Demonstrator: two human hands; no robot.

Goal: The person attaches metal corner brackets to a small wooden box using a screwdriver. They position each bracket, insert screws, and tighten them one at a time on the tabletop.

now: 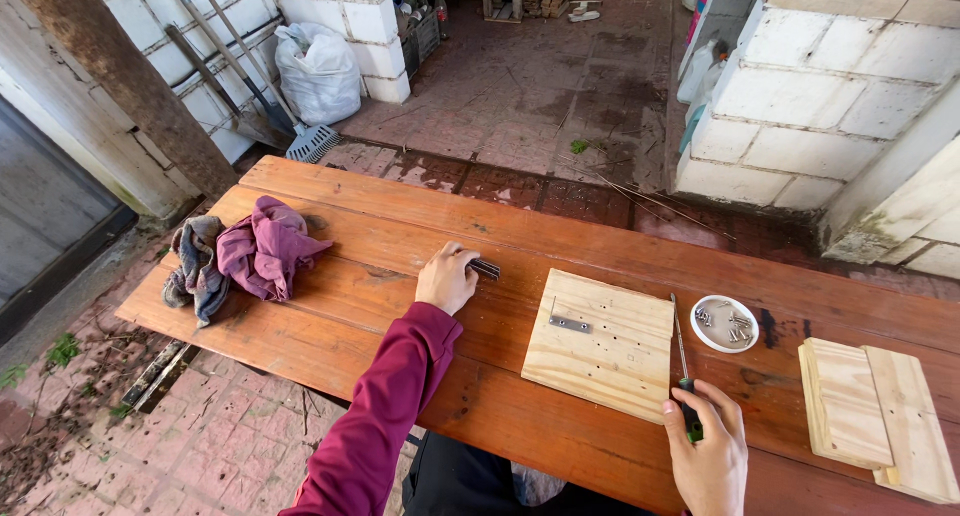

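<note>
- Left hand (446, 279) closed over a small dark metal hinge (486, 268) on the wooden table (400, 226).
- Right hand (710, 456) gripped a screwdriver (682, 361) beside the pine board (602, 344).
- White dish of screws (725, 323) near the board.

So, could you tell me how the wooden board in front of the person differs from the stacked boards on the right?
The wooden board lies alone as a single flat piece, while the stacked boards overlap each other. The wooden board carries a small metal hinge and drilled holes; the stacked boards show bare tops. The wooden board lies between both hands; the stacked boards lie beyond the right hand. Both are pale wood on the red-brown table.
</note>
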